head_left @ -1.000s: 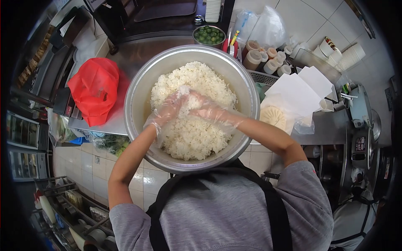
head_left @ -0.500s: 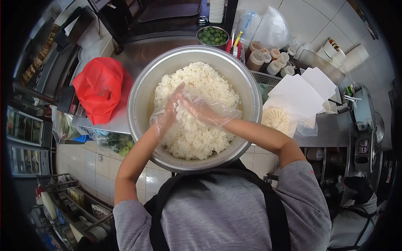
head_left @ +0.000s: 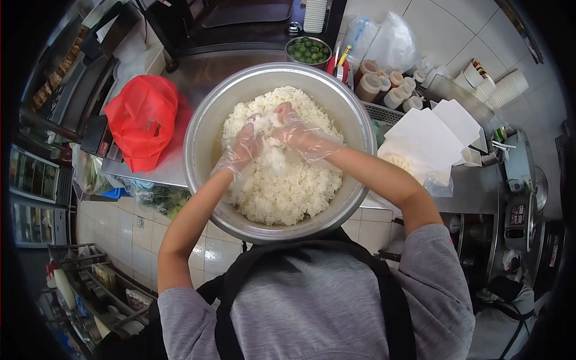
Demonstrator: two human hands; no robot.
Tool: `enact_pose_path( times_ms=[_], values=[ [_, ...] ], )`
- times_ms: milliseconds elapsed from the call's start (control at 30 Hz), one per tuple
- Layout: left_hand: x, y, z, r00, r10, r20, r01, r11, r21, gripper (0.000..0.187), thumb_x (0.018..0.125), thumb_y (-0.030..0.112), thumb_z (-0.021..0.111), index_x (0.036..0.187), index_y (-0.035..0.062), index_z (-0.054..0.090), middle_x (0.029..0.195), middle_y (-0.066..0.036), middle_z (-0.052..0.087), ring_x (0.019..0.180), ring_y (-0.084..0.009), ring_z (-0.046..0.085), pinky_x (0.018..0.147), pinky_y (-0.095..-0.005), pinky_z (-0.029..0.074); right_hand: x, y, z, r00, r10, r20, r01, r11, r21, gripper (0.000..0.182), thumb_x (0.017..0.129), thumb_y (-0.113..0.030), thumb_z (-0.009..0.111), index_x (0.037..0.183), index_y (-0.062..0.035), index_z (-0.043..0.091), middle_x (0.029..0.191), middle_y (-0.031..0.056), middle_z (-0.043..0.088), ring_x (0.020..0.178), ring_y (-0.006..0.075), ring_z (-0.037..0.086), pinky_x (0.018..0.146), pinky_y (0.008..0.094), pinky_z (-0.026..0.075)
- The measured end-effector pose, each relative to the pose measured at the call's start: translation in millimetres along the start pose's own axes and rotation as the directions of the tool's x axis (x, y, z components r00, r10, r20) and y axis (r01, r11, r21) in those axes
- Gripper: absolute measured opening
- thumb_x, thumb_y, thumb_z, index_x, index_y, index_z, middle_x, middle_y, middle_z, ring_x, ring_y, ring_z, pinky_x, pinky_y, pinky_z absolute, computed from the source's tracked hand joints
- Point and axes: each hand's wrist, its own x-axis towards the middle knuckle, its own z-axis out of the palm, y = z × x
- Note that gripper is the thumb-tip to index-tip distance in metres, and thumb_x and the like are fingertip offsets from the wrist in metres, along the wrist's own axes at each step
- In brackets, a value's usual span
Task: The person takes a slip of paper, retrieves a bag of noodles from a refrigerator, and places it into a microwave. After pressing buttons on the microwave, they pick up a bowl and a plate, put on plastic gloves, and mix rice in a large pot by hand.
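A large round metal pot [head_left: 201, 96] holds a heap of cooked white rice [head_left: 288, 195]. Both of my hands wear thin clear plastic gloves and are over the upper middle of the heap. My left hand [head_left: 245, 144] has its fingers curled against a whitish clump of rice. Facing it from the right, my right hand [head_left: 302, 138] has bent fingers on the other side of the clump, a small gap from the left. Loose rice below and between the hands looks blurred. Some fingertips are hidden in the rice.
A red bag [head_left: 141, 123] lies left of the pot. Behind it are a bowl of green limes [head_left: 308, 51] and several squeeze bottles [head_left: 384, 86]. White paper sheets [head_left: 414, 141] lie to the right. Another person [head_left: 507, 318] is at the lower right.
My hands were close together, palms facing, with fingers stretched out. Now they are farther apart, with bent fingers, and rice shows between them.
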Motion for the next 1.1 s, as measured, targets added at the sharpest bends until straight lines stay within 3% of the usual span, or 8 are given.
enact_pose_path(
  times_ms=[133,200,267,333,433,967,1033,1100],
  values=[
    [-23,6,-25,0.991,0.106,0.076,-0.099,0.99,-0.098,0.034,0.094,0.023,0.037,0.12,0.0028,0.046,0.113,-0.016,0.052,0.1,-0.0201,0.05,0.084,-0.0312,0.042,-35,-43,-45,0.944,0.246,0.222,-0.128,0.889,-0.439,0.083,0.074,-0.035,0.066,0.136,-0.011,0.016,0.115,0.0278,0.038,0.103,0.0327,0.045,0.085,0.0406,0.042],
    [-30,40,-39,0.852,-0.4,0.337,0.462,0.878,-0.126,0.035,0.093,0.025,0.041,0.12,0.0036,0.047,0.115,-0.017,0.051,0.106,-0.0217,0.049,0.085,-0.0327,0.042,-55,-43,-55,0.883,0.319,0.345,-0.176,0.905,-0.387,0.093,0.069,-0.035,0.071,0.138,-0.012,0.013,0.123,0.0322,0.03,0.114,0.0388,0.038,0.091,0.0435,0.039],
    [-38,41,-36,0.821,-0.311,0.478,0.316,0.946,0.071,0.037,0.09,0.024,0.047,0.122,0.0063,0.046,0.116,-0.015,0.051,0.108,-0.0218,0.049,0.089,-0.0342,0.041,-65,-19,-43,0.879,0.263,0.398,-0.156,0.947,-0.282,0.101,0.065,-0.034,0.074,0.139,-0.0124,0.009,0.13,0.0346,0.02,0.122,0.0426,0.028,0.095,0.0454,0.036],
    [-57,16,-22,0.71,0.291,0.642,-0.563,0.781,0.269,0.043,0.085,0.021,0.054,0.125,0.0109,0.043,0.117,-0.009,0.052,0.107,-0.0205,0.05,0.094,-0.0359,0.04,-59,2,-9,0.909,0.265,0.321,-0.097,0.885,-0.455,0.106,0.062,-0.034,0.075,0.14,-0.0126,0.006,0.135,0.0353,0.01,0.127,0.0444,0.02,0.098,0.0461,0.033],
    [-47,50,6,0.61,-0.533,0.587,0.772,0.568,-0.287,0.048,0.08,0.019,0.063,0.122,0.0051,0.046,0.119,-0.017,0.05,0.115,-0.0238,0.045,0.097,-0.036,0.035,-56,1,7,0.942,0.197,0.272,-0.053,0.887,-0.459,0.108,0.061,-0.031,0.076,0.141,-0.0127,0.005,0.138,0.0334,0.005,0.126,0.0439,0.021,0.099,0.0444,0.033],
    [-16,18,11,0.916,-0.32,0.242,0.392,0.84,-0.374,0.07,0.079,0.042,0.057,0.134,0.0095,0.027,0.126,-0.01,0.046,0.115,-0.0234,0.044,0.101,-0.0365,0.025,-35,25,-4,0.929,0.007,0.371,-0.186,0.875,0.447,0.077,0.085,-0.046,0.049,0.134,0.005,0.018,0.128,0.019,0.042,0.119,0.0269,0.041,0.101,0.032,0.032],
    [-21,48,8,0.907,-0.354,0.23,0.396,0.528,-0.751,0.074,0.081,0.049,0.054,0.137,0.0109,0.023,0.128,-0.009,0.044,0.117,-0.0232,0.043,0.103,-0.0367,0.023,-23,41,14,0.94,0.026,0.341,-0.226,0.796,0.561,0.07,0.088,-0.045,0.043,0.135,0.0014,0.021,0.13,0.0186,0.04,0.12,0.0267,0.04,0.103,0.0331,0.03],
    [-23,58,8,0.866,-0.468,0.178,0.431,0.518,-0.739,0.076,0.082,0.055,0.047,0.138,0.0111,0.02,0.132,-0.008,0.039,0.121,-0.022,0.037,0.104,-0.0358,0.019,-18,46,19,0.757,-0.062,0.65,-0.646,0.073,0.76,0.065,0.089,-0.041,0.042,0.134,0.0024,0.024,0.13,0.019,0.04,0.121,0.0256,0.038,0.103,0.0325,0.029]
  ],
)
